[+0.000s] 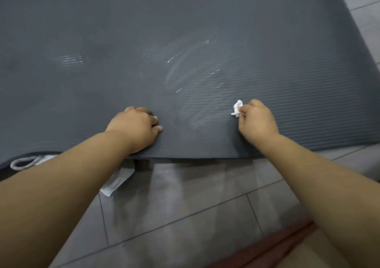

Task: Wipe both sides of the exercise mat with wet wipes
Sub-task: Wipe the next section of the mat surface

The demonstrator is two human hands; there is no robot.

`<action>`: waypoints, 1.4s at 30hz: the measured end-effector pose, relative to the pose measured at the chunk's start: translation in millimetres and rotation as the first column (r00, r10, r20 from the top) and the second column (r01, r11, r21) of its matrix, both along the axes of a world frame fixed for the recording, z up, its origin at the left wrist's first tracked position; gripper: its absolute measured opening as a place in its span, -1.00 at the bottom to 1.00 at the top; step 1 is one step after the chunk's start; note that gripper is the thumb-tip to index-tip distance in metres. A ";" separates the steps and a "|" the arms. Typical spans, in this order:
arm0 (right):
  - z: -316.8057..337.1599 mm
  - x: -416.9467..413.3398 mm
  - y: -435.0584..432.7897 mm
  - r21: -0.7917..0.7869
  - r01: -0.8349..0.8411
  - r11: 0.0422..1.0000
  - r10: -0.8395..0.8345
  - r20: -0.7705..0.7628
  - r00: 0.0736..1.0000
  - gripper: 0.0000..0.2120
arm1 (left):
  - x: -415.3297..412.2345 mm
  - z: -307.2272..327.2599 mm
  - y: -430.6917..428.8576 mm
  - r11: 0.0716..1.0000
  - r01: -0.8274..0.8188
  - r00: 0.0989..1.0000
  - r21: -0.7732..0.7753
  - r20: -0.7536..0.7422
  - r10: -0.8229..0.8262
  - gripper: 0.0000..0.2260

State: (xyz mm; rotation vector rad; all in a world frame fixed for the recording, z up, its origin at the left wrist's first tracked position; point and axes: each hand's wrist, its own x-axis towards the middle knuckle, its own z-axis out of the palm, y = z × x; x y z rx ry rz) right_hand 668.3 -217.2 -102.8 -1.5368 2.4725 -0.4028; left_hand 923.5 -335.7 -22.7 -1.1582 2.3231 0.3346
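White crumpled wipe [237, 108] sits pinched in the right hand [257, 121] against the grey mat [205, 21], left hand [133, 128] resting curled alongside.

I am seeing the dark grey ribbed mat [267, 41] lying flat on the tiled floor [185, 206]. My left hand [135, 128] is resting knuckles-down on the mat, close to its near edge, fingers curled. My right hand [257, 119] is pinching a crumpled white wipe [237, 108] against the mat, also near that edge. Pale wet streaks [191, 72] are showing mid-mat. A white packet [119, 180] is lying just off the near edge.
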 end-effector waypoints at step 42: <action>50.0 0.8 58.5 0.171 -0.329 0.929 0.368 -0.329 0.869 -0.58 | 0.1 22.1 39.3 0.981 0.185 0.980 -0.052 0.087 -0.180 -0.47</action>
